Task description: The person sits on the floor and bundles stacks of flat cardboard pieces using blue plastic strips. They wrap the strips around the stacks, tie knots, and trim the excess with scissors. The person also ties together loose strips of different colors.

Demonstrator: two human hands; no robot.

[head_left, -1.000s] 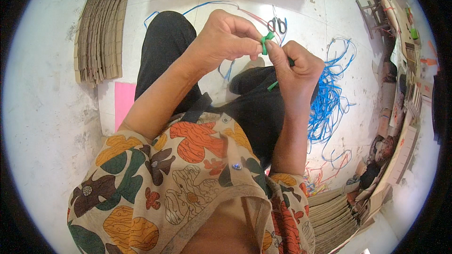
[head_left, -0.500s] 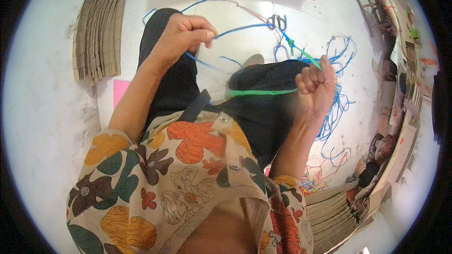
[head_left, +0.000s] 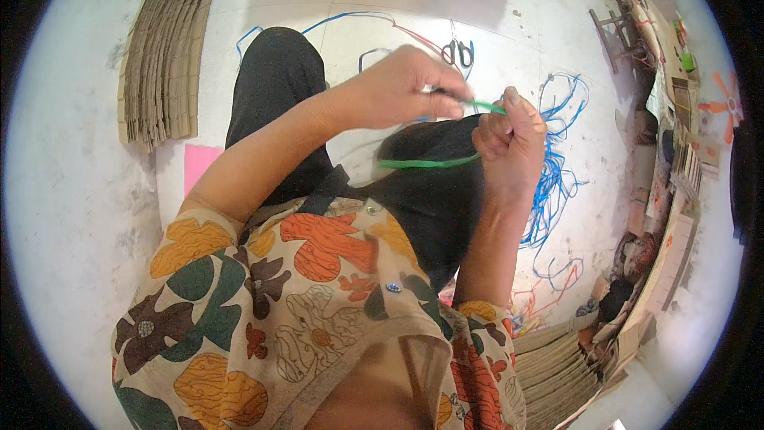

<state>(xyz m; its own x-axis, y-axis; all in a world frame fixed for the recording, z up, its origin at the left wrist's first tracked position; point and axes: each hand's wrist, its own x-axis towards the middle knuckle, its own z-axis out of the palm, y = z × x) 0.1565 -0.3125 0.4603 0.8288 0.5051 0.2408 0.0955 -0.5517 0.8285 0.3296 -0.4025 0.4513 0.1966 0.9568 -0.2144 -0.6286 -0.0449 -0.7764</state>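
Observation:
A green plastic strap (head_left: 430, 164) runs through my right hand (head_left: 512, 134), which is closed round it. Its loose end lies across my dark trouser leg toward the left. Just left of that fist is my left hand (head_left: 414, 87), slightly blurred, with fingers pinched at the strap's other stretch; a short green piece spans the gap between the hands. The knot with the blue strap is hidden by the left fingers. A pair of black-handled scissors (head_left: 457, 53) lies on the floor beyond my hands.
Tangled blue strapping (head_left: 549, 191) lies on the floor to the right. Folded cardboard stacks stand at far left (head_left: 163, 64) and lower right (head_left: 557, 366). A pink sheet (head_left: 199, 166) is beside my left leg. A small wooden stool (head_left: 617, 36) stands at upper right.
My left hand has moved right, from the blue strap over my left knee to the green strap beside my right hand. The right hand keeps its grip, slightly lower and further left.

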